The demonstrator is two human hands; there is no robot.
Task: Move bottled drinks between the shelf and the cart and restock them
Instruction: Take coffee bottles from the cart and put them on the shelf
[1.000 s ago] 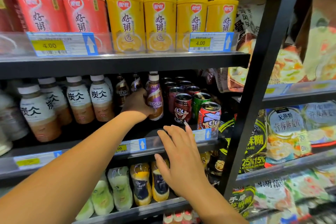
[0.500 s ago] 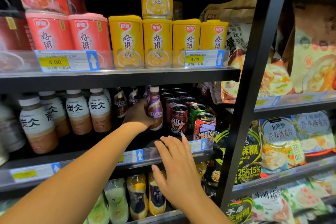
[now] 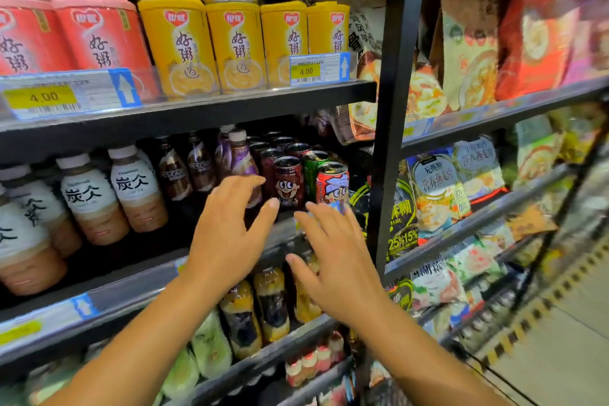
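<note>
Store shelving fills the view. Nearest, the right hand and left hand hover with fingers spread, holding nothing. Behind them the purple-labelled bottle stands on the middle shelf, beside the red can.

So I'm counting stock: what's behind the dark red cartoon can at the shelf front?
Behind the dark red cartoon can, more can tops run back in a row. Their labels and the row's full depth are hidden.

Dim shelving, dark recesses, motion blur, edges bowed.
</note>
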